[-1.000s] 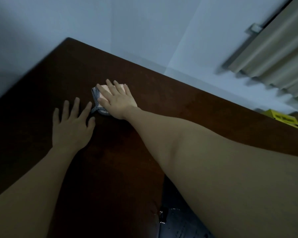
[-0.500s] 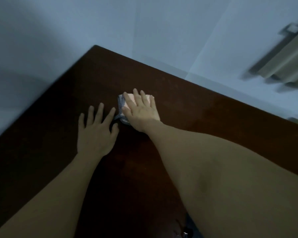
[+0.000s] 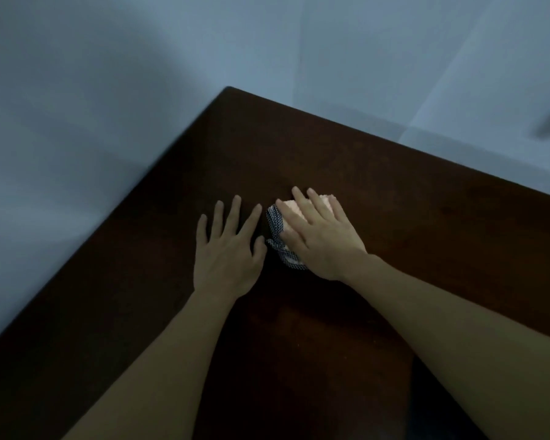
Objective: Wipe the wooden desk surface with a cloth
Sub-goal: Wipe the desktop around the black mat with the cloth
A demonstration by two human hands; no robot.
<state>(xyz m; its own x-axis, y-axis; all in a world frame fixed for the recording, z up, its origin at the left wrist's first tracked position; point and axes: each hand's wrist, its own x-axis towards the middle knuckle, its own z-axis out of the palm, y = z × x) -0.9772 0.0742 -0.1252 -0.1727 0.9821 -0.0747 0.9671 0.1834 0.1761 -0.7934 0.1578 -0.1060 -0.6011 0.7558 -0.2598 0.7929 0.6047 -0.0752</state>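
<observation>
Pale blue-grey walls meet in a dim corner behind your dark wooden desk (image 3: 378, 192), whose far corner points toward 12 o'clock. Its top looks smooth, hard and faintly glossy, a deep reddish brown with clean straight edges.

Your cloth (image 3: 286, 231) lies folded into a small thick pad near the middle of the desk, at about 1 o'clock from your left hand (image 3: 227, 249). It shows a soft, nubby pink face and a dark patterned border along the side toward 9 o'clock.

Your right hand (image 3: 319, 236) lies flat on top of it, fingers straight and spread, pressing rather than clutching. Your left hand rests palm down on the bare wood just beside the cloth, fingers extended and holding nothing; its thumb comes close to the cloth's dark edge, though you cannot tell whether they touch.

Expect the cloth to be light, limp and easy to bunch. On wood this slick it will probably glide with little drag, so the fold may creep or open if you push from one edge only. Keep your palm over its centre with your fingertips reaching its far edge toward 12 o'clock, and the pad should travel as one piece. If you need to lift or refold it, the bordered edge at 9 o'clock looks the easiest place to pinch.
</observation>
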